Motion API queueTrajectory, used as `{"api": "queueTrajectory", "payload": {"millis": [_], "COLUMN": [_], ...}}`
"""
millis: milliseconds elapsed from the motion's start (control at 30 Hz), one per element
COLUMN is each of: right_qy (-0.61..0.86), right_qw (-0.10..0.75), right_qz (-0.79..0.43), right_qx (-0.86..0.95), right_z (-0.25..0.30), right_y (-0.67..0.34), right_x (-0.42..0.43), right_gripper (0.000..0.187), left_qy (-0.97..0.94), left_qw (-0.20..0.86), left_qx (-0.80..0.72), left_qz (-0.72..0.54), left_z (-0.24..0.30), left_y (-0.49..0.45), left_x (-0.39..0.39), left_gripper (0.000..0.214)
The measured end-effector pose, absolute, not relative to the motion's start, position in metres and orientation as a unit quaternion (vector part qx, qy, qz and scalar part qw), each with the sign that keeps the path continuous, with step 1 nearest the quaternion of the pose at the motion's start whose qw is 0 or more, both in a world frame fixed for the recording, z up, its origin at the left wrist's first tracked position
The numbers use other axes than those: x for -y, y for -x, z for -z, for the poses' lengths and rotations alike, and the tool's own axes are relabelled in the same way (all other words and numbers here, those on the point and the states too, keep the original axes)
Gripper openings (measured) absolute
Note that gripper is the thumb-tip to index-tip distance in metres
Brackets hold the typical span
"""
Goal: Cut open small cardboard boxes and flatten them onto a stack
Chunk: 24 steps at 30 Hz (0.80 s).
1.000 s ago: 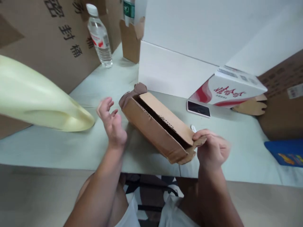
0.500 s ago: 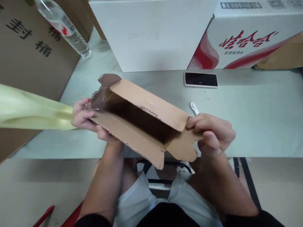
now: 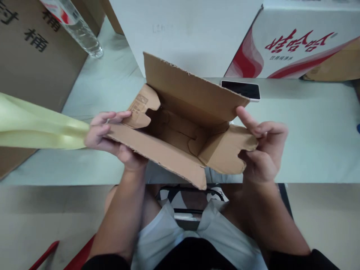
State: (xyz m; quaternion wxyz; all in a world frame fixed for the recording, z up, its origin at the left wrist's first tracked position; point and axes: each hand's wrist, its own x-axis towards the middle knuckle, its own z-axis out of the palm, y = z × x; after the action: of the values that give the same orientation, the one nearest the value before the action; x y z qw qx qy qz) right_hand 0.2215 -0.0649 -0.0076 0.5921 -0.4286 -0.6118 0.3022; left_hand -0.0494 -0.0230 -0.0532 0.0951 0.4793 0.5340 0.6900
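Note:
I hold a long brown cardboard box [image 3: 174,150] above the near edge of the pale table [image 3: 309,142], its open top facing me. My left hand [image 3: 108,133] grips the box's left end, fingers curled over the folded end flap. At the right end, my right hand [image 3: 263,144] pinches the end flap, thumb underneath and index finger stretched toward the raised rear flap. The rear flap stands upright. The inside of the box looks empty, with interlocked bottom flaps showing.
A pale yellow plastic object [image 3: 36,125] juts in from the left, by my left hand. A phone [image 3: 243,90] lies behind the box. A red-and-white carton [image 3: 295,48], a white box [image 3: 194,33], a large brown carton [image 3: 30,56] and a water bottle [image 3: 75,28] stand behind.
My left hand took hold of the box's left end. The box tipped toward me and opened out, the rear flap swinging upright. The view dropped toward the table edge.

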Motion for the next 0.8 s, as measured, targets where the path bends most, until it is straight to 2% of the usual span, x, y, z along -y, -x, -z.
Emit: {"api": "queueTrajectory", "payload": {"millis": [100, 233, 333, 433, 533, 633, 800], "right_qy": [0.455, 0.433, 0.433, 0.43, 0.408, 0.393, 0.375], "right_qw": [0.577, 0.56, 0.587, 0.587, 0.558, 0.545, 0.536], "right_qz": [-0.254, -0.207, -0.177, -0.218, -0.268, -0.235, -0.196], "right_qx": [0.629, 0.676, 0.661, 0.651, 0.672, 0.702, 0.73], "right_z": [0.017, 0.03, 0.034, 0.038, 0.042, 0.043, 0.037], "right_y": [-0.218, -0.216, -0.213, -0.212, -0.213, -0.215, -0.218], "right_x": [0.06, 0.053, 0.05, 0.048, 0.046, 0.047, 0.051], "right_gripper": [0.024, 0.048, 0.069, 0.08, 0.065, 0.045, 0.029], "left_qy": [-0.507, -0.542, -0.563, -0.553, -0.545, -0.58, -0.641], "left_qw": [-0.007, 0.026, 0.034, 0.04, 0.057, 0.057, 0.01], "left_qx": [-0.477, -0.449, -0.417, -0.455, -0.488, -0.486, -0.483], "left_qz": [-0.717, -0.71, -0.712, -0.697, -0.679, -0.651, -0.596], "left_z": [0.045, 0.041, 0.041, 0.042, 0.045, 0.05, 0.053], "left_y": [0.043, 0.043, 0.045, 0.047, 0.051, 0.055, 0.055], "left_x": [0.021, 0.024, 0.026, 0.026, 0.027, 0.028, 0.03], "left_gripper": [0.069, 0.058, 0.051, 0.06, 0.075, 0.082, 0.065]}}
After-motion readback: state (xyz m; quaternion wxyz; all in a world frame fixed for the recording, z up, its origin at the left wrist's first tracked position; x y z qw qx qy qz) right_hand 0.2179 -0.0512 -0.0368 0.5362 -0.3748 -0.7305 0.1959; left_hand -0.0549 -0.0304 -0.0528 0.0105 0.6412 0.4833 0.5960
